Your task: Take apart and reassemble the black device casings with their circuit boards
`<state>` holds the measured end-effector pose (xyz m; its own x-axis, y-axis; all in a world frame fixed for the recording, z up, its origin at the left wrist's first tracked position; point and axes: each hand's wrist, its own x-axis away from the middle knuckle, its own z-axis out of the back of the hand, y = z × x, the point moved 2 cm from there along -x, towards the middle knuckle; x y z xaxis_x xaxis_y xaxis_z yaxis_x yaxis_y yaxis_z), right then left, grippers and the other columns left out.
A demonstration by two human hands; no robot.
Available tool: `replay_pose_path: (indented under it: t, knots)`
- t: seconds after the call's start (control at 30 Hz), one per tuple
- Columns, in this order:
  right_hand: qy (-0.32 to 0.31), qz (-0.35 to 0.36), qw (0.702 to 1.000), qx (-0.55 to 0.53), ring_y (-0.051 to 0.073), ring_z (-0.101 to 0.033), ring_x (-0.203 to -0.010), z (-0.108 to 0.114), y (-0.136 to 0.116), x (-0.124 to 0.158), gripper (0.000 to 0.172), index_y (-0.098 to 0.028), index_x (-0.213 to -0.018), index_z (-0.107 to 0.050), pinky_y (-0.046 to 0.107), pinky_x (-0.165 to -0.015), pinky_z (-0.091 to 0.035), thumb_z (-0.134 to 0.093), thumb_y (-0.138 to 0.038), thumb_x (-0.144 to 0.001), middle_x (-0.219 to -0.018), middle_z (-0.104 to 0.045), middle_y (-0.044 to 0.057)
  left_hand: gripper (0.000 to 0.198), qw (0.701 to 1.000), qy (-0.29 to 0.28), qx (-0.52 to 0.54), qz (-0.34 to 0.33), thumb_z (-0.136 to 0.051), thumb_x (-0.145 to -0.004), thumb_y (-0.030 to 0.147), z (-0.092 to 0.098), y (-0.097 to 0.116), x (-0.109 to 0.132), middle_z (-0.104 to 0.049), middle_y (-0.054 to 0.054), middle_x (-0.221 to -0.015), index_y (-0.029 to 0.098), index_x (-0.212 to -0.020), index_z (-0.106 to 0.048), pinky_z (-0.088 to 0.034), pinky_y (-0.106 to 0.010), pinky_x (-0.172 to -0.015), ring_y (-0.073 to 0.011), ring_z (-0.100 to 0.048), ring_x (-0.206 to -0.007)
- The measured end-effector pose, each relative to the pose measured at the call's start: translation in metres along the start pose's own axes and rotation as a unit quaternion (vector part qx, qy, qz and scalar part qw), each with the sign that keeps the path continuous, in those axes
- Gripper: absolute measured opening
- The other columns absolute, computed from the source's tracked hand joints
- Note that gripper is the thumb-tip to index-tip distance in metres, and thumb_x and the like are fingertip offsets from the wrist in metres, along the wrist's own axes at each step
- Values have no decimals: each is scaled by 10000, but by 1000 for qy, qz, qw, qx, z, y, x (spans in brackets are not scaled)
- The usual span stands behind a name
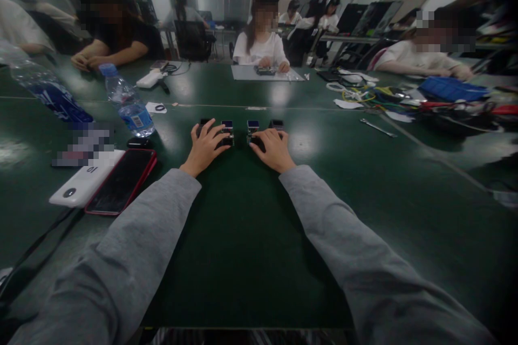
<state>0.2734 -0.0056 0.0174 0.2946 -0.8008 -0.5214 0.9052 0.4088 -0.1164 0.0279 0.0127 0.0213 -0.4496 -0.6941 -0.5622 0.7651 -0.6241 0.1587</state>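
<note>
Two small black electronic devices stand side by side on the green table, a narrow gap between them. My left hand (205, 145) is over the left electronic device (227, 125), fingers spread across its top and outer side, thumb along its near edge. Around the right electronic device (253, 124) my right hand (275, 146) is curled, with the thumb at its near inner corner. Each device shows a small screen facing up and a bit of exposed circuit board. Dark blocky parts show beyond my fingers at the outer sides. My palms and fingers hide the rest.
Left of my arm lie a red-edged phone (122, 180), a white power bank (84, 177) and a black case (138, 143), with water bottles (135, 113) behind. A wrench (378, 128) and a heap of cables (384, 97) lie right. Several people sit around the table.
</note>
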Motion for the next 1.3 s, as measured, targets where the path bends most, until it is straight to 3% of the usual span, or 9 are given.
replay_pose_path:
  t: [0.13, 0.27, 0.4, 0.47, 0.6, 0.73, 1.3]
  knots:
    - [46, -24, 999, 10, 291, -486, -1234, 4, 1, 0, 391, -232, -1335, -550, 490, -1041, -298, -365, -425, -1050, -1247, -616, 103, 316, 998, 54, 7, 38, -548, -1000, 385, 1, 0, 0, -570, -50, -1465, 311, -1293, -637, -143, -629, -1217, -325, -336, -1483]
    - [141, -133, 980, 35, 309, -432, -1304, 6, 12, 2, 413, -256, -1382, -543, 521, -1048, -327, -319, -359, -1050, -1342, -562, 111, 336, 979, 145, 21, 144, -445, -1017, 270, 0, -15, 0, -580, -54, -1449, 295, -1307, -614, -220, -615, -1199, -308, -363, -1465]
    - [146, -163, 975, 32, 339, -398, -1343, 2, 20, 2, 401, -279, -1347, -594, 558, -1035, -362, -354, -364, -1036, -1416, -511, 115, 287, 962, 163, 49, 212, -491, -986, 263, -1, -29, 1, -619, -74, -1392, 267, -1218, -661, -293, -601, -1169, -324, -399, -1433]
    - [129, -122, 984, 32, 327, -368, -1377, 1, 16, 2, 380, -297, -1328, -608, 560, -1062, -344, -371, -381, -1042, -1464, -473, 96, 264, 967, 152, 52, 198, -521, -987, 310, 1, -27, 0, -619, -70, -1392, 269, -1196, -676, -276, -601, -1176, -326, -386, -1442]
    - [65, -17, 997, 49, 313, -306, -1422, 3, 4, 2, 343, -320, -1270, -644, 551, -1107, -293, -442, -466, -1035, -1531, -403, 60, 255, 991, 83, 36, 95, -628, -948, 439, 5, -8, -1, -589, -48, -1435, 305, -1150, -707, -144, -645, -1204, -348, -279, -1505]
    - [37, -10, 998, 55, 321, -281, -1426, 4, 1, 3, 323, -315, -1217, -672, 550, -1111, -272, -492, -491, -1016, -1515, -408, 61, 259, 998, 46, 20, 25, -728, -887, 430, 5, 2, 0, -587, -42, -1443, 327, -1125, -724, -85, -669, -1205, -360, -267, -1510]
    - [24, -32, 999, 22, 334, -347, -1366, 5, -1, 3, 301, -269, -1194, -637, 542, -1087, -276, -494, -434, -987, -1434, -442, 110, 258, 998, 31, 28, 39, -723, -897, 351, 8, 4, -1, -584, -46, -1445, 339, -1155, -711, -119, -693, -1200, -357, -277, -1510]
